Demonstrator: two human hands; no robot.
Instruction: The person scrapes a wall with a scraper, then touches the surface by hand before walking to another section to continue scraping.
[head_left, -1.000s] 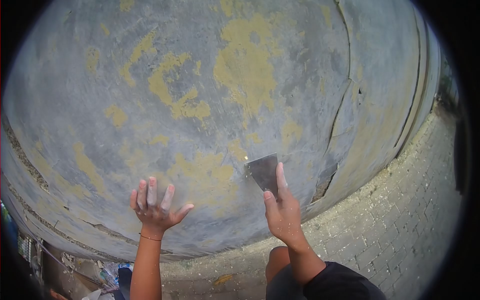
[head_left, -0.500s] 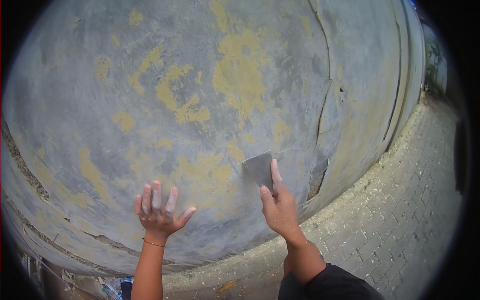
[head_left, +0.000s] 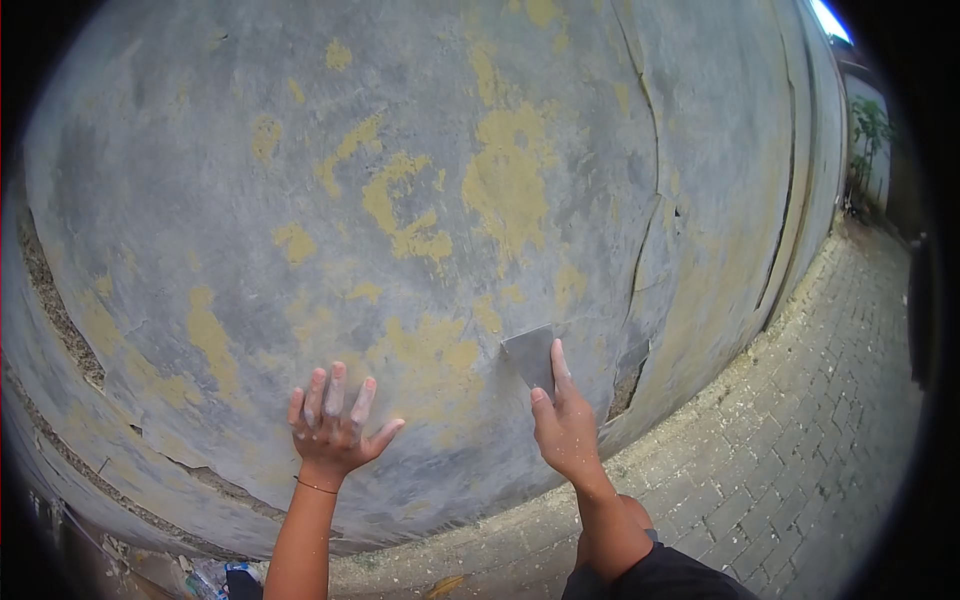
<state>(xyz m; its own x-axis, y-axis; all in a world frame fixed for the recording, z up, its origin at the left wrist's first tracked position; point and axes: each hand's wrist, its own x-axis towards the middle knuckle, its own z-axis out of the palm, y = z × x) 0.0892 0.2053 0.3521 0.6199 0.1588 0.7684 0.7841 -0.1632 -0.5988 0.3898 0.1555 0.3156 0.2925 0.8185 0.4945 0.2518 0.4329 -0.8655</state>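
Note:
A grey plastered wall (head_left: 300, 130) with yellow patches where the coating has come off fills most of the head view. My right hand (head_left: 566, 425) grips a metal scraper (head_left: 531, 357), its flat blade pressed against the wall beside a yellow patch (head_left: 428, 350), my forefinger lying along the blade. My left hand (head_left: 334, 422) rests flat on the wall to the left, fingers spread, holding nothing. A thin band circles my left wrist.
A long crack (head_left: 648, 180) runs down the wall right of the scraper, ending at a broken hole (head_left: 622, 392). A brick-paved path (head_left: 800, 450) lies at the right, with a concrete strip along the wall's foot. Debris lies at the lower left.
The view has tilted up and shifted, so both hands sit a little lower and further right in the frame. The scraper stays pressed on the wall near the same yellow patch.

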